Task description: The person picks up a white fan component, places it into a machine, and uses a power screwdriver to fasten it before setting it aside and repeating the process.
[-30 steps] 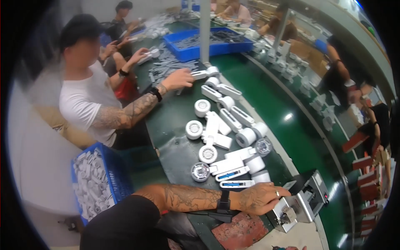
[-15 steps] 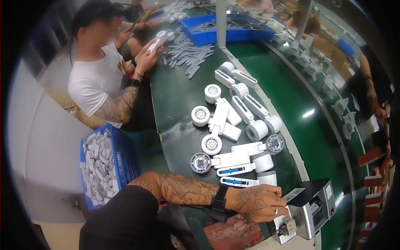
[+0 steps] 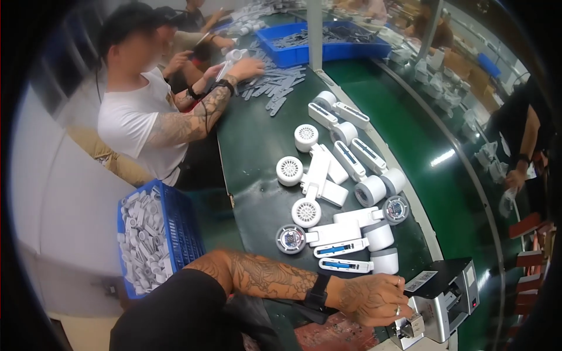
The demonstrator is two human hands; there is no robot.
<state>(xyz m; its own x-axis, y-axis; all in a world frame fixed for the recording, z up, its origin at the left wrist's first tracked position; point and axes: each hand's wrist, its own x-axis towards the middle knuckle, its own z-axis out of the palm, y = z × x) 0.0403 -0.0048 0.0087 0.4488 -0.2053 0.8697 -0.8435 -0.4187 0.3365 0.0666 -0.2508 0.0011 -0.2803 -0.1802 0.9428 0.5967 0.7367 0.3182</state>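
Observation:
My left hand (image 3: 374, 299) reaches across from the lower left, its back turned up and its fingers bent together at a silver-and-black tabletop machine (image 3: 440, 301) that looks like a screw feeder. Whatever the fingertips may hold is hidden. A black band (image 3: 318, 295) circles the wrist. Just beyond the hand lie white handheld fans with round heads. Two of them, an open-handled fan (image 3: 345, 265) and another open-handled fan (image 3: 341, 248), show blue parts inside their handles. Another fan's round head (image 3: 291, 238) shows a circuit board. My right hand is out of view.
A blue crate (image 3: 184, 234) of white parts stands left of the table. A co-worker (image 3: 137, 111) sits at the far left beside grey strips (image 3: 275, 88). A blue tray (image 3: 287, 55) of dark strips stands at the back. A green conveyor (image 3: 404, 111) runs along the right.
The view has shifted slightly. The co-worker's one hand has moved out over the grey strips while the other keeps a white fan. My left hand stays at the machine.

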